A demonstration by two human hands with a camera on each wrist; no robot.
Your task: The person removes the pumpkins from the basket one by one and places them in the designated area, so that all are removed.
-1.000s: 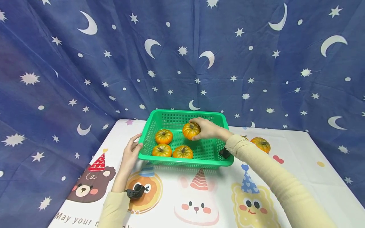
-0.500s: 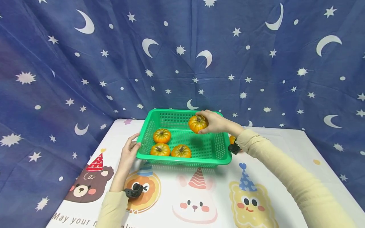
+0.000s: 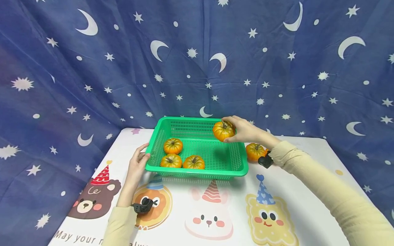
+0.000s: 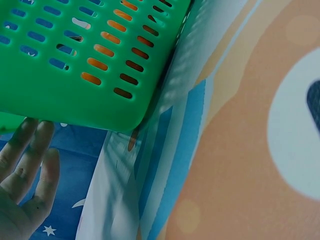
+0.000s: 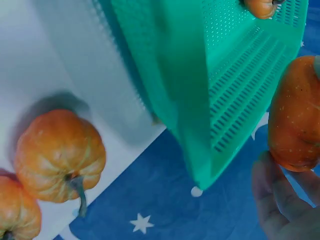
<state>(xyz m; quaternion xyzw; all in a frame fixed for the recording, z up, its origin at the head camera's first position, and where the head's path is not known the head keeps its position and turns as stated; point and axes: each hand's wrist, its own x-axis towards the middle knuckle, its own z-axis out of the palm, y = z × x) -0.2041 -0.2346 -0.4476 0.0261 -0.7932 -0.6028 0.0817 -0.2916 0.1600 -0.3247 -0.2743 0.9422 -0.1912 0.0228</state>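
My right hand (image 3: pixel 241 130) grips a small orange pumpkin (image 3: pixel 223 131) by its side, raised over the right end of the green basket (image 3: pixel 197 173). In the right wrist view, fingers reach round the lower end of this pumpkin (image 5: pixel 297 117). Three more pumpkins sit inside the basket at its left: one behind (image 3: pixel 173 146), one at the front left (image 3: pixel 171 160) and one beside it (image 3: pixel 194 162). My left hand (image 3: pixel 136 164) is at the basket's left rim. Seen from the left wrist, its fairly straight fingers touch the rim from outside.
Outside the basket's right wall lies a pumpkin (image 3: pixel 254 152), with another pumpkin (image 5: pixel 17 209) right beside it, partly hidden by my wrist in the head view. A white cartoon-print cloth (image 3: pixel 240 212) covers the table. A blue star-print curtain (image 3: pixel 197 68) hangs behind.
My right hand has carried its pumpkin up and rightward, from the basket's middle to above its right end. A pumpkin outside has come into view under the arm. My left hand stays at the rim.
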